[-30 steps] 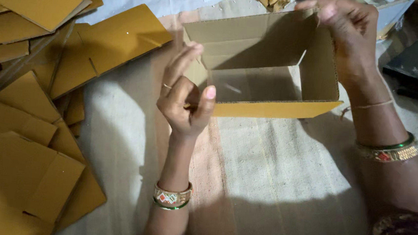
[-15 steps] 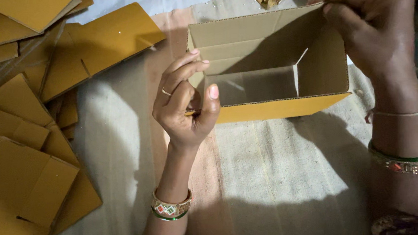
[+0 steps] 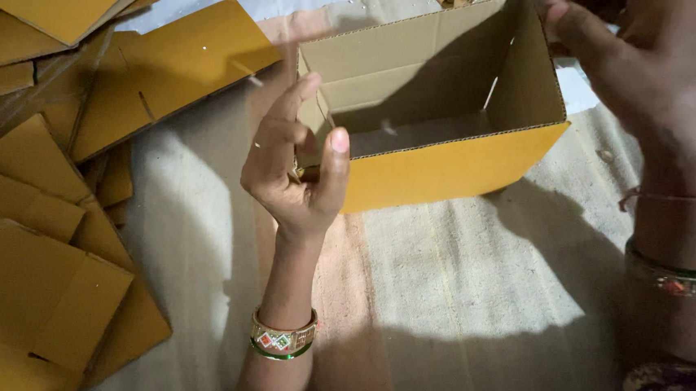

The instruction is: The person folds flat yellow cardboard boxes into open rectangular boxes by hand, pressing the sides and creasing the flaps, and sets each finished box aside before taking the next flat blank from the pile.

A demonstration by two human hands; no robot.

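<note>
Since the earlier frame, box and hands sit closer to the head camera. Left hand (image 3: 297, 163), fingers spread, touches the cardboard box's (image 3: 448, 166) near-left corner. Right hand (image 3: 631, 64) grips its far-right wall. Flat cardboard sheets (image 3: 44, 223) lie left.

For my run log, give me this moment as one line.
left hand: open, at near-left corner of cardboard box | right hand: at far-right rim, grip unclear | box: open, upright on cloth | flat cardboard sheets at left
</note>
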